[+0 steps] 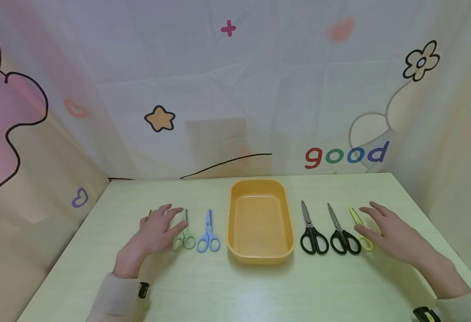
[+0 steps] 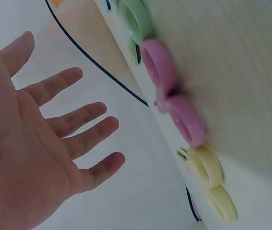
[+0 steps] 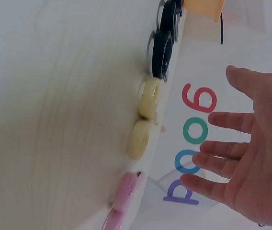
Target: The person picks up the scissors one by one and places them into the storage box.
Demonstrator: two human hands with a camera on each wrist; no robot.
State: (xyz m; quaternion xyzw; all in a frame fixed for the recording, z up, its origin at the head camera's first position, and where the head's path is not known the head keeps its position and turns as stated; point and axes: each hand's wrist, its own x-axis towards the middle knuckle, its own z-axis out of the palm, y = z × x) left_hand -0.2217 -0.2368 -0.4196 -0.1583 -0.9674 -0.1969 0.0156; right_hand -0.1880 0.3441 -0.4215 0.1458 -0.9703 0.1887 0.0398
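Note:
My left hand [image 1: 159,230] hovers with fingers spread over the left row of scissors, holding nothing. Beside it lie green scissors [image 1: 188,241] and blue scissors [image 1: 209,235]. The left wrist view shows pink scissors [image 2: 162,72] and yellow scissors [image 2: 205,165], which the hand mostly hides from the head view. My right hand [image 1: 394,235], also spread and holding nothing, is over the right row. Nearest it are yellow scissors [image 1: 367,243], partly covered. Two black-handled scissors, one [image 1: 313,239] by the tray and another [image 1: 344,241], lie further left. Pink scissors [image 3: 125,191] appear in the right wrist view.
A yellow-orange plastic tray [image 1: 261,259] stands mid-table between the two rows, with nothing in it. The pale wooden table [image 1: 235,295] ends at a printed cloth backdrop [image 1: 251,89], and cloth also hangs along both sides.

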